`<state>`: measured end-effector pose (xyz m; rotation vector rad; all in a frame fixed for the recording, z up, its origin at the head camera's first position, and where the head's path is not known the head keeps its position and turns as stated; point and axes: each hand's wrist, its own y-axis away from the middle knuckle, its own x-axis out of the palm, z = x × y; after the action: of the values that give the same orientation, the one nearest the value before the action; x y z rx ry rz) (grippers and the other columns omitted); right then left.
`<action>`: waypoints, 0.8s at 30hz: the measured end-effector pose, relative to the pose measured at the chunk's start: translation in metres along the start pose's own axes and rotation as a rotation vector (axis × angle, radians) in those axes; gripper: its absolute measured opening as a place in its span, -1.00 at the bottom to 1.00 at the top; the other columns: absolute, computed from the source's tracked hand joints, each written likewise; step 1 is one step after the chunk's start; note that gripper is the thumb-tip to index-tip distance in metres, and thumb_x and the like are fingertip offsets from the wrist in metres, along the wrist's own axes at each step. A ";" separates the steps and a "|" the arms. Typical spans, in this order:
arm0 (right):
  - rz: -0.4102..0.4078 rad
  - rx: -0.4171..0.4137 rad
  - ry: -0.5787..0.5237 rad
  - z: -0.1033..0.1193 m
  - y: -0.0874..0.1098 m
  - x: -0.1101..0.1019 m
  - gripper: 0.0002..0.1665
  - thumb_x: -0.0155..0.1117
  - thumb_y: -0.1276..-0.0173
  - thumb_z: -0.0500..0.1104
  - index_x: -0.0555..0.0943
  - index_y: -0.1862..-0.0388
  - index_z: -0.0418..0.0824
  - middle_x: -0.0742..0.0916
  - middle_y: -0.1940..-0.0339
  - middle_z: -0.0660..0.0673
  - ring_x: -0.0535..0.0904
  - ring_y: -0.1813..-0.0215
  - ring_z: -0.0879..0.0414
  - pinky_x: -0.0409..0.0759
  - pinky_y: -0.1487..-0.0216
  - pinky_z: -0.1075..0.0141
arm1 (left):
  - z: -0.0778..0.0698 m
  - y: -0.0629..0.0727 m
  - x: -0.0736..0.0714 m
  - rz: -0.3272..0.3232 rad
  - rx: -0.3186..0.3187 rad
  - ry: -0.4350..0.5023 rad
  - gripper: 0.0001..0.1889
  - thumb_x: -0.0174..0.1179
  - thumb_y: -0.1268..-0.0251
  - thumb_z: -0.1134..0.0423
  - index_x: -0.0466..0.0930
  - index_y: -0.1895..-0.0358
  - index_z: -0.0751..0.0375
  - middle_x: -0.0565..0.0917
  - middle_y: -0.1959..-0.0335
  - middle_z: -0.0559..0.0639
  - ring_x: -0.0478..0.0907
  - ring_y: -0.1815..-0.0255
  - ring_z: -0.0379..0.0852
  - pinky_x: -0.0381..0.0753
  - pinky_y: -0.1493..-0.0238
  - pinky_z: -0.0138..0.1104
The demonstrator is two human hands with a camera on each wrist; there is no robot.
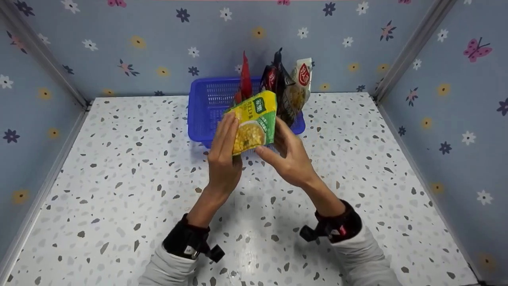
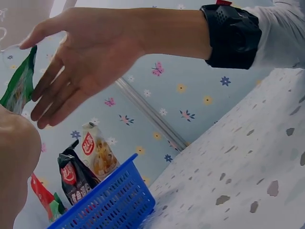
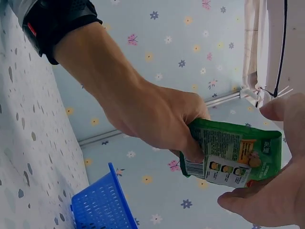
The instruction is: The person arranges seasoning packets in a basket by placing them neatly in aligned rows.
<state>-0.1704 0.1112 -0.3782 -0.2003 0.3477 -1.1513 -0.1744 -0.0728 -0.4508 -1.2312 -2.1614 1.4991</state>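
Note:
A yellow and green soup packet (image 1: 254,123), with a bowl of yellow food pictured on its front, is held up over the basket's front edge. My left hand (image 1: 225,155) grips its left side, fingers across the front; the right wrist view shows the thumb on the green printed back. My right hand (image 1: 293,161) is at the packet's other side with thumb and fingers spread apart. In the left wrist view that right hand (image 2: 90,62) has fairly straight fingers close to the packet's edge (image 2: 21,86); whether they touch it is hard to tell.
Behind the hands, a blue plastic basket (image 1: 198,107) stands against the flowered back wall (image 1: 158,47). In it stand a red packet (image 1: 245,77), a black packet (image 1: 274,77) and a whitish packet (image 1: 303,85). Flowered side walls flank the speckled table (image 1: 131,178).

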 end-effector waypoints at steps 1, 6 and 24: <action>-0.014 0.012 -0.016 0.001 0.000 0.001 -0.03 0.37 -0.59 -0.05 0.23 -0.83 -0.30 0.65 -0.59 -0.29 0.67 -0.57 -0.11 0.68 -0.62 0.12 | -0.001 0.001 0.001 -0.008 0.024 -0.034 -0.54 0.17 -0.65 0.61 0.60 -0.52 0.46 0.64 -0.54 0.38 0.56 -0.63 0.36 0.43 -0.80 -0.08; -0.116 0.071 -0.090 0.000 -0.001 0.004 -0.38 0.30 -0.69 -0.02 0.55 -0.56 -0.33 0.81 -0.27 -0.31 0.83 -0.17 -0.03 0.88 -0.20 0.21 | -0.002 0.006 0.006 -0.034 0.131 -0.172 -0.51 0.18 -0.60 0.66 0.60 -0.51 0.46 0.67 -0.52 0.38 0.59 -0.60 0.34 0.39 -0.83 -0.05; -0.269 0.131 -0.024 -0.004 0.001 0.007 -0.60 0.20 -0.80 -0.11 0.74 -0.30 -0.37 0.87 0.11 -0.31 0.80 0.24 0.04 0.85 0.19 0.26 | 0.002 0.014 0.015 -0.038 0.266 -0.287 -0.53 0.23 -0.58 0.64 0.65 -0.48 0.43 0.72 -0.48 0.33 0.69 -0.51 0.32 0.51 -0.75 -0.01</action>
<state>-0.1690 0.1055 -0.3830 -0.1488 0.2272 -1.4309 -0.1775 -0.0611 -0.4676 -0.9301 -2.0440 1.9736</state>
